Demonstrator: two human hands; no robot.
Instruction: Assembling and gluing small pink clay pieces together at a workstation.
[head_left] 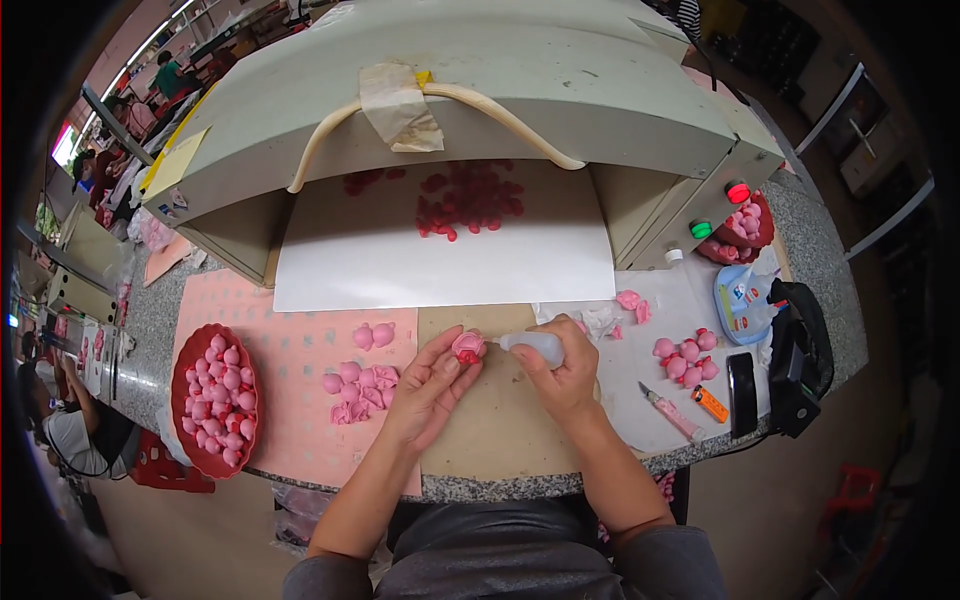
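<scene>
In front of the cabinet opening, my left hand [430, 390] pinches a small pink figure [468, 346] with rose-like folds and a red part at its lower edge. My right hand [568, 372] grips a translucent white squeeze bottle [540, 347], its thin tip pointing left at the pink figure. Whether the tip touches it, I cannot tell. Left of my left hand, pink rounded pieces [350, 372] and ruffled pink pieces [355, 405] lie on a pink sheet [280, 330]. Beyond my right hand sits a cluster of pink pieces with red parts [688, 358].
A grey cabinet [540, 85] arches over a white sheet [350, 280] bearing many red pieces [470, 200]. A red basket [255, 440] of pink pieces stands at left. At right lie a glue tube [670, 412], an orange lighter [710, 404], a black case [742, 394] and a blue container [742, 305].
</scene>
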